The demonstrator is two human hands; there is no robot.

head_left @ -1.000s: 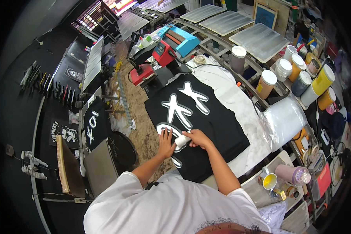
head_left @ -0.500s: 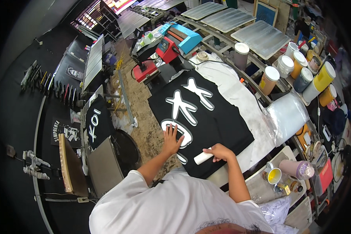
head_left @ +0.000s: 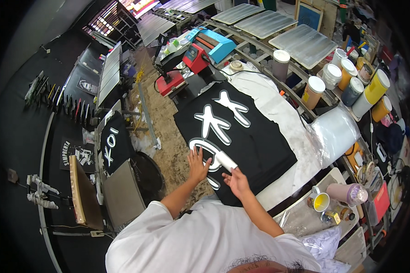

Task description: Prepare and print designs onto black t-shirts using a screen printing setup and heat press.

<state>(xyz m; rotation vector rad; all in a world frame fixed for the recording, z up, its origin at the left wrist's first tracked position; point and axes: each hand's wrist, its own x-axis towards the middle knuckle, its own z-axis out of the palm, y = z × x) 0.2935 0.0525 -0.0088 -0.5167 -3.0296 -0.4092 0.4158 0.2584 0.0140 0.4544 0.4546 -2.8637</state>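
Observation:
A black garment or fabric piece (head_left: pixel 264 150) with large white, grey-edged lettering lies flat in front of me. My left hand (head_left: pixel 197 167) rests on it at the print's near left, with fingers spread and nothing held. A short white cylinder, like a roll or tube (head_left: pixel 225 161), lies slantwise over the rounded letter, close to my left fingertips. At the cylinder's near end is my right hand (head_left: pixel 238 183), its thumb side gripping that end while the other fingers stick out loosely. The exact grip is partly hidden.
Beyond the garment stand a red heat press (head_left: pixel 171 82) and a blue machine (head_left: pixel 216 43). White cloth (head_left: pixel 278 182) shows along the garment's right side. Farther right are paint tubs (head_left: pixel 314 91), clear plastic sheets (head_left: pixel 335 132), and a tray holding a mug (head_left: pixel 321 201).
My right hand has swung left and forward, carrying the white cylinder from the garment's near edge onto the printed letter. My left hand has barely moved.

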